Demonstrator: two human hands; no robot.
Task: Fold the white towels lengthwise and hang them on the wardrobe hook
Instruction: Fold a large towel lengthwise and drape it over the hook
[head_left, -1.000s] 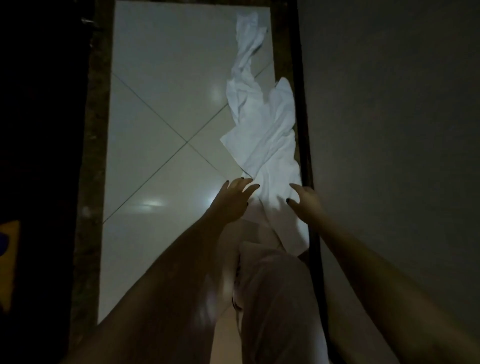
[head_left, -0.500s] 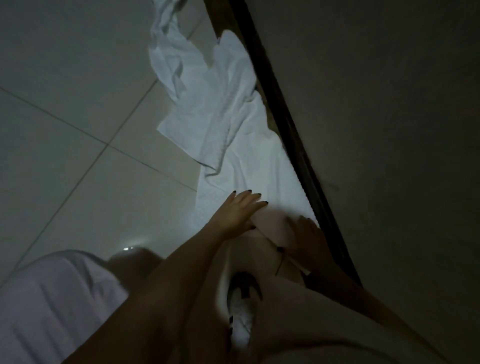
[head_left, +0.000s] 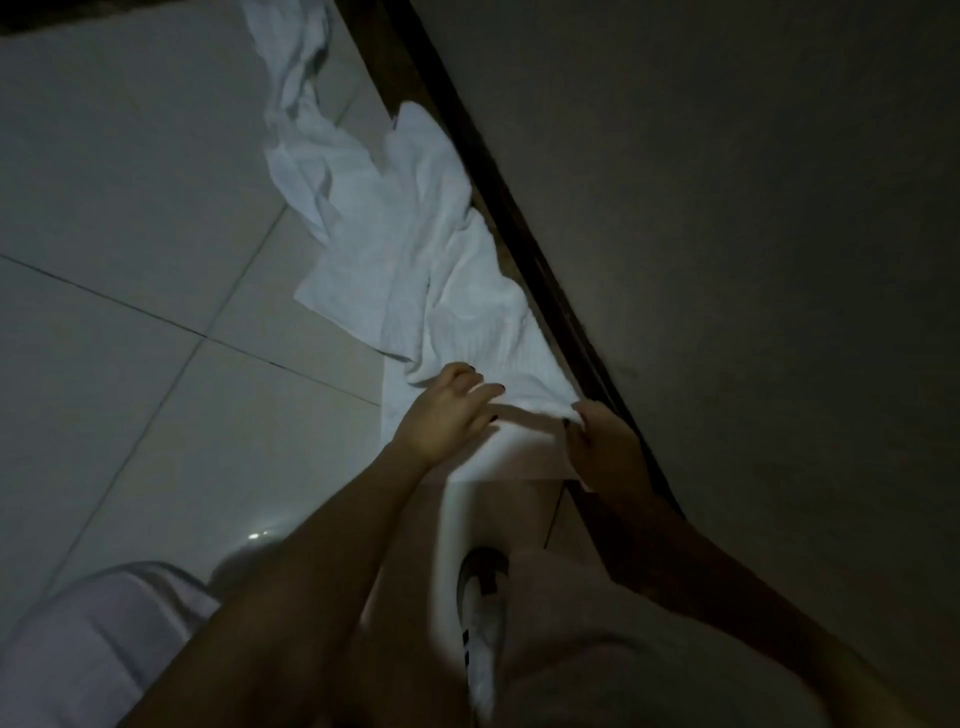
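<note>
White towels (head_left: 405, 249) lie crumpled in a long heap on the pale tiled floor (head_left: 130, 260), stretching from the top of the view down along a dark baseboard. My left hand (head_left: 447, 410) rests with curled fingers on the near end of the towel. My right hand (head_left: 597, 436) pinches the towel's near corner beside the baseboard. The room is dim. No wardrobe hook is in view.
A dark baseboard strip (head_left: 524, 249) runs diagonally below a plain wall (head_left: 727, 208) on the right. My knees in light trousers (head_left: 104, 639) and a white shoe (head_left: 480, 618) fill the bottom. Open tiled floor lies to the left.
I have crouched lower and closer to the towels. Both hands went from hovering over the near end to touching it, and the right hand now pinches its corner.
</note>
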